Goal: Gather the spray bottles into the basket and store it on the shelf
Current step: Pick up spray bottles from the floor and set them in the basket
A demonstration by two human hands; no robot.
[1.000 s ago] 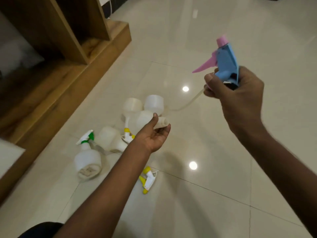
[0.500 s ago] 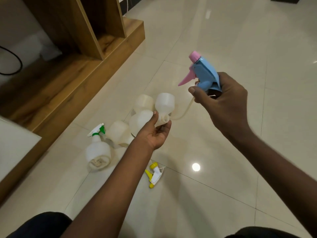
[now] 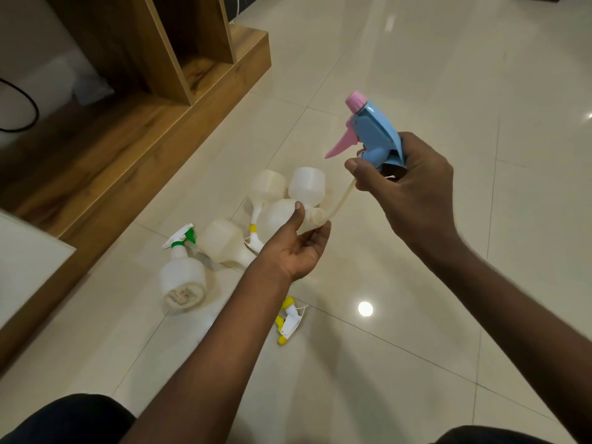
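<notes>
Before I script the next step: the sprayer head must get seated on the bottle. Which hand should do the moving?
Right. The right hand grips the sprayer head, its tube already at the neck; the left hand only cradles the bottle.

A glossy cream tiled floor (image 3: pixel 416 75) carries a cluster of translucent white plastic spray bottles (image 3: pixel 224 241) lying on their sides, a green-nozzled bottle (image 3: pixel 182 277) among them, and a loose yellow-and-white trigger head (image 3: pixel 288 320) nearby.

Glossy cream tile floor (image 3: pixel 416 75) w/ ceiling-light reflections; black cable (image 3: pixel 24 105) looping at far left on white wall; white panel corner (image 3: pixel 22 261) at left edge, beside wood unit
</notes>
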